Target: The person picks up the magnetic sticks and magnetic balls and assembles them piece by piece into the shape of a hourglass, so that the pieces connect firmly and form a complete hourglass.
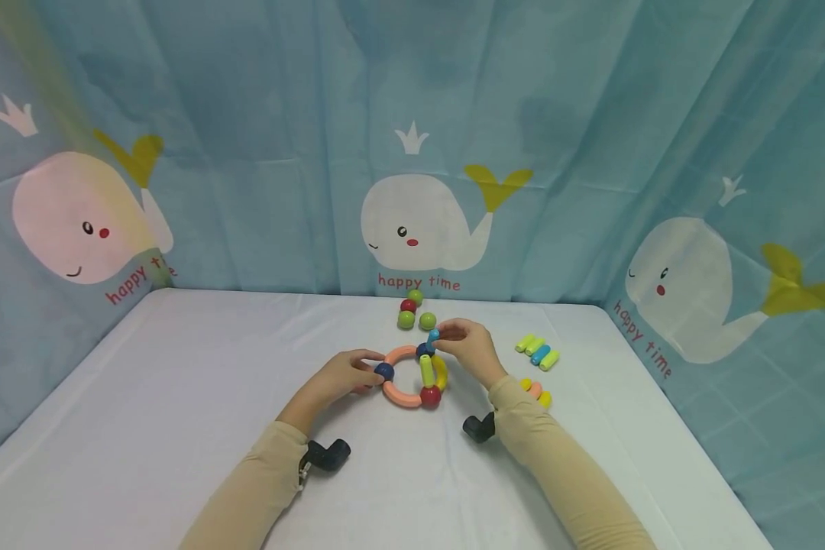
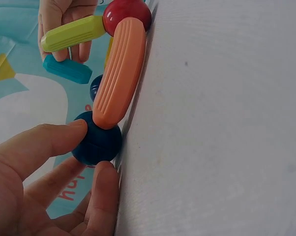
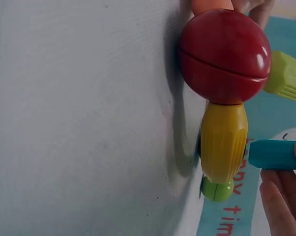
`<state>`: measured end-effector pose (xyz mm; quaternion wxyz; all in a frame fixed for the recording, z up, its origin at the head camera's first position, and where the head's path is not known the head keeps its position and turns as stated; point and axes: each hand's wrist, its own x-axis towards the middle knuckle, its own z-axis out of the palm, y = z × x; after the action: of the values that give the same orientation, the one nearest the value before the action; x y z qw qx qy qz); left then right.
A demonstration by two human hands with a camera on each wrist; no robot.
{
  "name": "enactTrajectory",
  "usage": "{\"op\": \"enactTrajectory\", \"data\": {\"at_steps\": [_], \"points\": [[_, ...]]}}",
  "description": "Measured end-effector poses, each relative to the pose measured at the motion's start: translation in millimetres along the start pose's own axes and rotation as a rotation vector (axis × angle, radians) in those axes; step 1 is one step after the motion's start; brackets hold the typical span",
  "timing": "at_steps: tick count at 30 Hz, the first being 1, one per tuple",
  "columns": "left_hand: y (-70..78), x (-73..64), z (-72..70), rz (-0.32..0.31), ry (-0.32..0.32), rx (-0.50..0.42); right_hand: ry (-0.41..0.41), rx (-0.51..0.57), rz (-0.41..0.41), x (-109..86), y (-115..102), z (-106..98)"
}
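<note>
A ring of toy building pieces lies on the white table. It joins a red ball [image 1: 430, 396], two dark blue balls, two curved orange rods [image 2: 120, 73] and a curved yellow rod [image 3: 223, 142]. From the red ball a lime green rod [image 1: 427, 371] stands up. My left hand [image 1: 347, 372] pinches the left dark blue ball [image 2: 96, 140] between thumb and fingers. My right hand [image 1: 473, 347] pinches a short blue rod [image 3: 273, 154] above the far dark blue ball [image 1: 425, 350]. Whether the rod touches that ball I cannot tell.
Behind the ring sit several green balls [image 1: 427, 321] and a red ball [image 1: 409, 305]. To the right lie lime green rods [image 1: 550, 360] and a blue rod [image 1: 540, 354]. Yellow and orange pieces [image 1: 535, 390] are partly hidden by the right sleeve. A whale-print curtain [image 1: 268, 191] borders the table.
</note>
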<state>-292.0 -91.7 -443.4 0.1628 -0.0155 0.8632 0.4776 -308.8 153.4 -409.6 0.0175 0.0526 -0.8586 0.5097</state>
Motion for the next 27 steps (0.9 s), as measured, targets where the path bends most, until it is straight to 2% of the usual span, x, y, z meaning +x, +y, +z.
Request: {"op": "enactTrajectory", "data": {"at_steps": [11, 15, 21, 24, 27], "points": [[-0.6, -0.5, -0.2, 0.007, -0.005, -0.018, -0.049, -0.049, -0.014, 0.6, -6, 7], [0.1, -2.0, -0.2, 0.013, -0.006, -0.012, -0.102, -0.082, 0.025, 2.5, -3, 6], [3.5, -8.3, 0.7, 0.010, -0.006, 0.041, -0.227, -0.123, 0.112, 10.7, 10, 8], [3.8, -8.7, 2.2, 0.006, 0.010, 0.035, -0.240, -0.144, 0.124, 11.7, 11, 8], [3.6, -7.1, 2.6, 0.015, 0.040, -0.022, -0.228, -0.173, 0.123, 12.0, 10, 7]]}}
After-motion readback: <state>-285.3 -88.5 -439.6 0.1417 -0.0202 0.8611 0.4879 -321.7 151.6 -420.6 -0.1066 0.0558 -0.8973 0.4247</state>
